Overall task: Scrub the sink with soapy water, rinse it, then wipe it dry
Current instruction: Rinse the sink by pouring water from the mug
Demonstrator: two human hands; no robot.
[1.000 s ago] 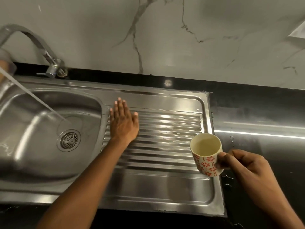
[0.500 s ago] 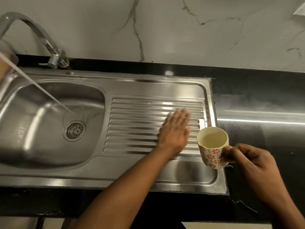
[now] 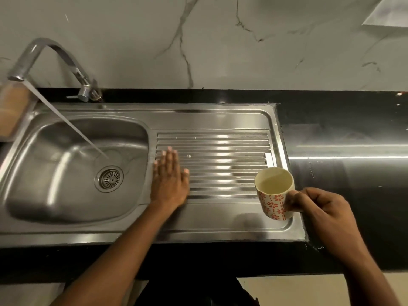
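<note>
Beneath the left hand (image 3: pixel 169 184), laid flat with fingers straight, the ribbed drainboard (image 3: pixel 220 151) of the sink (image 3: pixel 198 230) is touched. Right of it, a patterned mug (image 3: pixel 273 202) is gripped at its handle by the curled right hand (image 3: pixel 318 208). Left of both hands, water (image 3: pixel 66 122) is run from the tap (image 3: pixel 55 48) into the basin (image 3: pixel 44 173).

Cream mug (image 3: pixel 274 195) — red flowers; silver sink (image 3: pixel 216 221); black counter (image 3: pixel 353 111).

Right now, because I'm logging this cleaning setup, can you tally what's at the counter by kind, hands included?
Stainless steel sink with ribbed drainer: 1
Curved metal tap, running: 1
Cream mug with red flowers: 1
Blurred tan object, far left: 1
Bare hands: 2, left hand flat on the sink, right hand gripping the mug
Total: 6
</note>
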